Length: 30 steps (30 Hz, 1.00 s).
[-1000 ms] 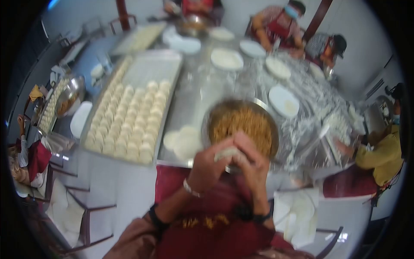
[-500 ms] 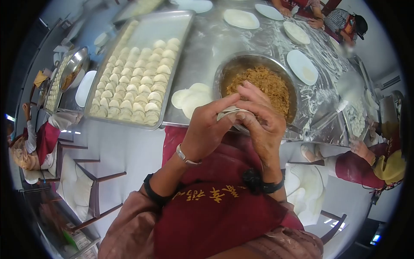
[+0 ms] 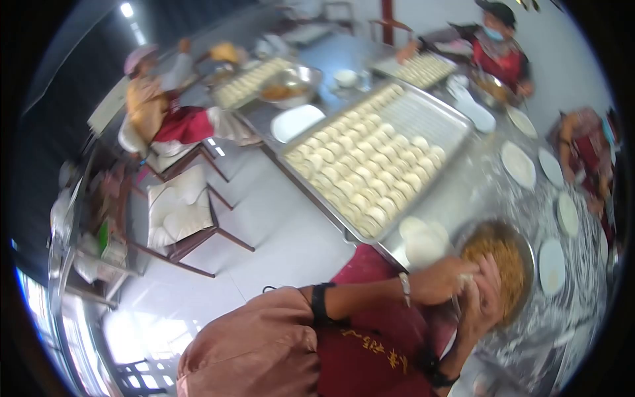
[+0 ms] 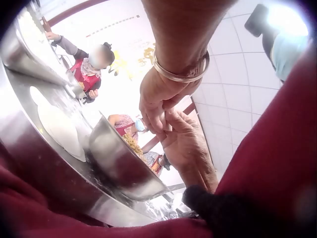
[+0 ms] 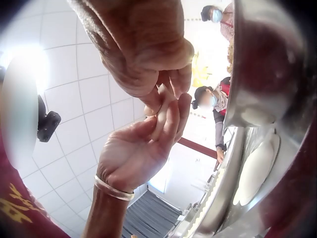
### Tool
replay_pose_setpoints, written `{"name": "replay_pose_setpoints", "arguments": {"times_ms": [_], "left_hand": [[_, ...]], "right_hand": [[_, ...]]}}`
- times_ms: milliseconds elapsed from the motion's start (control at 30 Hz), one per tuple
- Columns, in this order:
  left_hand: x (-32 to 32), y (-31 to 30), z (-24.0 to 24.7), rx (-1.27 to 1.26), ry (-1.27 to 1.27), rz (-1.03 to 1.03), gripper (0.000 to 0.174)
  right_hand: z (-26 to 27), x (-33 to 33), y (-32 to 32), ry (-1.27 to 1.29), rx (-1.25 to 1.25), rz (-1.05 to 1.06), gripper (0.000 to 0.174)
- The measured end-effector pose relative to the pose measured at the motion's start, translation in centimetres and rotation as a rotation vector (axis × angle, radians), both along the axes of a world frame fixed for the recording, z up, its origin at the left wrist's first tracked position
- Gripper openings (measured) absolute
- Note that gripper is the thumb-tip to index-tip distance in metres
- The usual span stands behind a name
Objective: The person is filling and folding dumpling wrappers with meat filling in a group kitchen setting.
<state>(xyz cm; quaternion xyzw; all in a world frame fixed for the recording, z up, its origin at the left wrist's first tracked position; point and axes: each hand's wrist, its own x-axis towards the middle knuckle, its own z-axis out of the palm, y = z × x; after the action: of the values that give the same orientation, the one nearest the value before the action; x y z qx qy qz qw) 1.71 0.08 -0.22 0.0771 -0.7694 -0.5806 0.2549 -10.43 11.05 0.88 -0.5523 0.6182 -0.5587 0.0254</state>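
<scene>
My left hand (image 3: 450, 279), with a metal bangle at its wrist, pinches a pale folded dough piece (image 5: 164, 106). The fingers of my right hand (image 3: 484, 298) close on the same piece from the other side, as the right wrist view shows. Both hands are together over the near edge of a steel bowl (image 3: 531, 255) of brown filling (image 3: 512, 271). Left of the bowl, flat round wrappers (image 3: 423, 243) lie overlapping on the metal table. Beyond them a large tray (image 3: 357, 233) holds rows of folded dumplings (image 3: 370, 169).
Several white oval plates (image 3: 551, 266) lie on the floury table to the right. Another filling bowl (image 3: 291, 86) and a white plate (image 3: 296, 123) are past the tray. People sit around the table. A cushioned chair (image 3: 177, 205) stands on the floor at left.
The head view has swung left, so hands, bowl and tray appear farther right. Both hands stay joined on the dough piece.
</scene>
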Motion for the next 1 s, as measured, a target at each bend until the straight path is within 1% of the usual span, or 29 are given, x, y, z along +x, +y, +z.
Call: {"name": "replay_pose_setpoints", "arguments": {"times_ms": [33,100,133,233,267,367,400,500,567,600,700,800,867,900,933,967,1000], "left_hand": [[0.4,-1.3,0.8,0.05,-0.069,-0.04,0.044],[0.9,-1.2,2.0,0.056,-0.038,0.001,0.05],[0.9,-1.1,2.6,0.067,-0.021,0.013,0.053],[1.4,-0.8,4.3,0.286,-0.068,0.056,0.061],[0.6,-0.4,1.8,0.524,0.196,0.006,0.062],[0.6,0.0,1.3,0.827,0.247,0.002,0.056],[0.6,0.1,1.3,0.817,0.189,0.043,0.052],[0.6,0.2,0.3,0.763,0.189,0.072,0.048],[0.4,0.6,0.0,0.742,0.254,0.112,0.046],[0.3,0.6,-0.1,0.727,0.285,0.132,0.046],[0.3,1.0,0.0,0.809,0.323,0.083,0.044],[0.2,1.0,0.0,0.689,0.281,0.118,0.045],[0.0,0.8,0.0,0.703,0.299,0.186,0.045],[-0.1,1.1,0.5,0.727,0.297,0.205,0.045],[0.2,1.5,0.9,0.658,0.269,0.288,0.039],[0.6,1.7,1.3,0.658,0.272,0.249,0.04],[1.2,1.8,2.3,0.624,0.23,0.269,0.041]], "right_hand": [[0.3,0.5,-1.6,-0.007,-0.023,0.022,0.009],[0.5,0.7,-1.6,-0.034,-0.006,-0.011,0.011],[0.5,0.6,-1.6,-0.079,-0.001,-0.001,0.017],[-0.3,0.4,-2.1,-0.544,-0.121,0.149,0.021],[-1.9,-0.1,-2.5,-0.685,-0.185,0.122,0.027],[-1.1,0.5,-3.3,-0.777,-0.187,0.11,0.027],[-0.9,0.9,-3.4,-0.761,-0.187,0.098,0.027],[-0.2,2.1,-3.6,-0.696,-0.153,0.062,0.026],[0.3,2.5,-3.6,-0.632,-0.105,0.032,0.025],[0.1,2.6,-3.6,-0.659,-0.116,0.03,0.024],[-0.2,2.6,-3.5,-0.702,-0.137,0.02,0.024],[-0.2,2.6,-3.4,-0.672,-0.138,0.008,0.024],[-0.2,2.5,-3.7,-0.647,-0.128,-0.013,0.022],[-0.1,2.6,-4.2,-0.693,-0.14,0.001,0.018],[0.3,2.7,-3.9,-0.71,-0.03,-0.057,0.019],[0.7,2.6,-3.6,-0.656,-0.039,-0.081,0.018],[1.2,3.1,-3.2,-0.586,-0.073,-0.084,0.017]]}}
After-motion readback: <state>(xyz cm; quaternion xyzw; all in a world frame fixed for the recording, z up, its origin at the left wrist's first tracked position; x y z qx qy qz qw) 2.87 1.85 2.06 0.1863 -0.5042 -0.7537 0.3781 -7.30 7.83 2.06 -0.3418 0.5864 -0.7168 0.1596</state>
